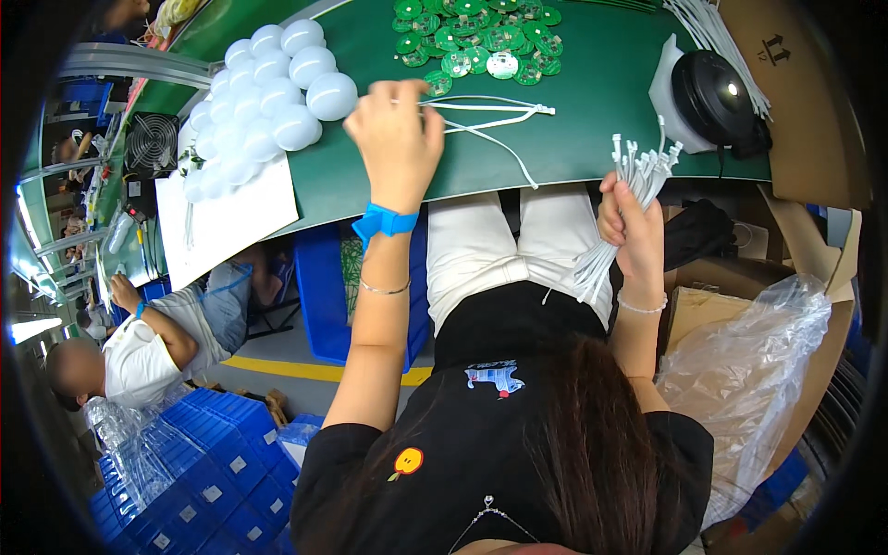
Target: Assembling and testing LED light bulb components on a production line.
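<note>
My left hand (396, 139), with a blue wrist strap (384, 222), is over the green table beside the white balls. Its fingers are bent and slightly blurred, and their tips do not show clearly. Several loose white cables (490, 111) lie to its right, their left ends running up to the fingers; whether it grips them I cannot make out. At the table's near edge, my right hand (631, 217) is closed round a bundle of thin white cables (597, 264). Small white connectors (643, 162) stick out above that fist, and the cable tails hang below.
White balls (277, 92) cluster at the left on white board (231, 208). Green round circuit boards (481, 37) are piled at the far side. A black round device (712, 97) stands at right by more white cables (717, 42) and cardboard (800, 102). Another person (162, 342) sits at left.
</note>
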`<state>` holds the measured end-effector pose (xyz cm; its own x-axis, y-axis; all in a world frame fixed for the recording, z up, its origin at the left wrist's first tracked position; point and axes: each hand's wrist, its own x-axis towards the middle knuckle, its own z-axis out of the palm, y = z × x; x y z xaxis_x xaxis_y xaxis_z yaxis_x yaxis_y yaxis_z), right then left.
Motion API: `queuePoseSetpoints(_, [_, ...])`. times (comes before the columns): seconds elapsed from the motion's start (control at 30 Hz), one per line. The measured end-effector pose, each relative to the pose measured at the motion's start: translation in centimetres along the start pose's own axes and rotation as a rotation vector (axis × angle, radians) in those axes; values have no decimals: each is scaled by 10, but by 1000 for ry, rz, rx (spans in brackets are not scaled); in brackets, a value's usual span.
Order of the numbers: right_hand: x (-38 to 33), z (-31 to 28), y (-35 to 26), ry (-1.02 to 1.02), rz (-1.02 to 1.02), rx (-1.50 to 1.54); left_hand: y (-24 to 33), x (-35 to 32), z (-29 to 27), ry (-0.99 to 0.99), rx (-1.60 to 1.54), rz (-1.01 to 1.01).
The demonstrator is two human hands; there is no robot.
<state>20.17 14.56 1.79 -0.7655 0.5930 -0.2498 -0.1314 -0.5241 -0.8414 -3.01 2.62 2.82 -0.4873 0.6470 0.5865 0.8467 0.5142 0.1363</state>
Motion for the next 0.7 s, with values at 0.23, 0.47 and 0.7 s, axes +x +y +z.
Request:
queuePoseSetpoints(0.23, [-1, 9, 2, -30, 57, 63, 7, -6, 11, -303, -203, 183])
queuePoseSetpoints(0.47, [4, -6, 12, -264, 137, 516, -3, 18, 21, -98, -59, 19])
queuePoseSetpoints(0.7, [1, 4, 6, -182, 145, 338, -7, 24, 37, -168, 155, -53])
